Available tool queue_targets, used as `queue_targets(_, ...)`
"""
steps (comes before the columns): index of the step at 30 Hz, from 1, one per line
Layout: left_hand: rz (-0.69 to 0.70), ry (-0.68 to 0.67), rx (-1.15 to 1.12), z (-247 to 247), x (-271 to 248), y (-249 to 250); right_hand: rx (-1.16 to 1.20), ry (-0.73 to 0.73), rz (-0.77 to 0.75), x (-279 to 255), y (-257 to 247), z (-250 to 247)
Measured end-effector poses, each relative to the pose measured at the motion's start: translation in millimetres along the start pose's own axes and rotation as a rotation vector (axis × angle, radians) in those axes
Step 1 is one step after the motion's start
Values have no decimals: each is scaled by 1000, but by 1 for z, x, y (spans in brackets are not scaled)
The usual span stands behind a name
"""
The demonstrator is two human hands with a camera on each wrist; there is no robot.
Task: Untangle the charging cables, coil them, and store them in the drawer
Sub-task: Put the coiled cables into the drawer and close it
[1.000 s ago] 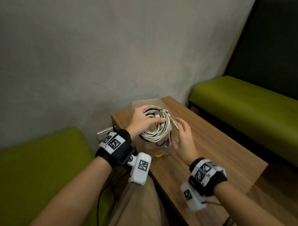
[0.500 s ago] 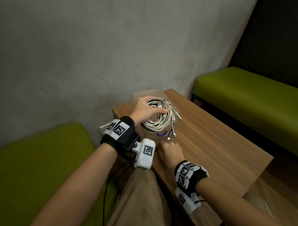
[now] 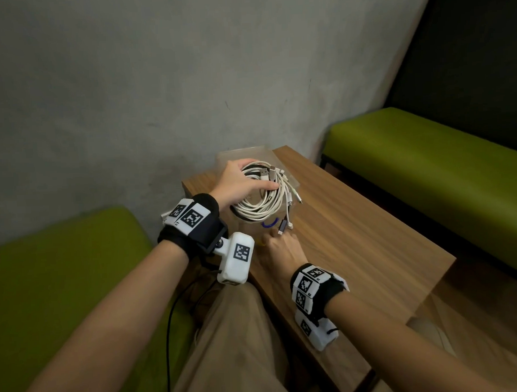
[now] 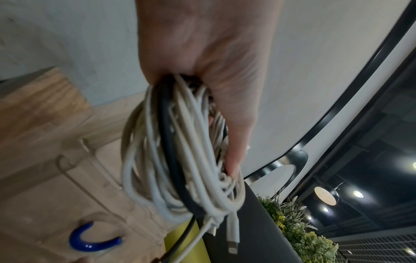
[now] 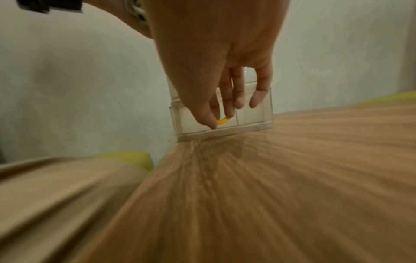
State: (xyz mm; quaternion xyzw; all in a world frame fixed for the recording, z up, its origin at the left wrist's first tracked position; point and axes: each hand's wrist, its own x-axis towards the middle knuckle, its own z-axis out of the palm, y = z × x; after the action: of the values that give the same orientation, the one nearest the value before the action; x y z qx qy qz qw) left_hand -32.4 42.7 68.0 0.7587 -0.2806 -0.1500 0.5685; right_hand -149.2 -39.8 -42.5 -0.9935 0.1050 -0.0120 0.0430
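Observation:
A coil of white charging cables [image 3: 260, 201] with one dark cable in it hangs over a clear plastic drawer unit [image 3: 246, 153] at the table's far left corner. My left hand [image 3: 242, 184] grips the coil [image 4: 180, 160], fingers curled through it, and loose plug ends dangle below. My right hand [image 3: 280, 245] is low at the unit's front [image 5: 258, 121]. Its thumb and forefinger [image 5: 216, 113] pinch the yellow handle [image 5: 223, 121] of the lower drawer. A blue handle [image 3: 269, 224] sits on the drawer above [image 4: 90, 243].
The wooden table [image 3: 357, 250] stands against a grey wall. Green benches flank it on the left [image 3: 62, 278] and right [image 3: 427, 164]. My trouser leg [image 3: 237, 345] is against the table's near edge.
My right hand left the side of the coil and dropped to the drawer unit's front, onto the yellow handle. The left hand kept hold of the coil above the unit.

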Motion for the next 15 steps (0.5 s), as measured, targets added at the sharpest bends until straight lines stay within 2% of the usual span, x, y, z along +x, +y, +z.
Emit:
queue_targets(6,7,-15,-10,-3,1,0,-74,115,-164,-30,0,-7)
queue_targets(10,16,-28,-27,-5,-1,3,33,-55,-141,-40,12,-9)
queue_targets(15,16,-45,-36,-6,-2,4,71,-34,-143,-45,12,-16)
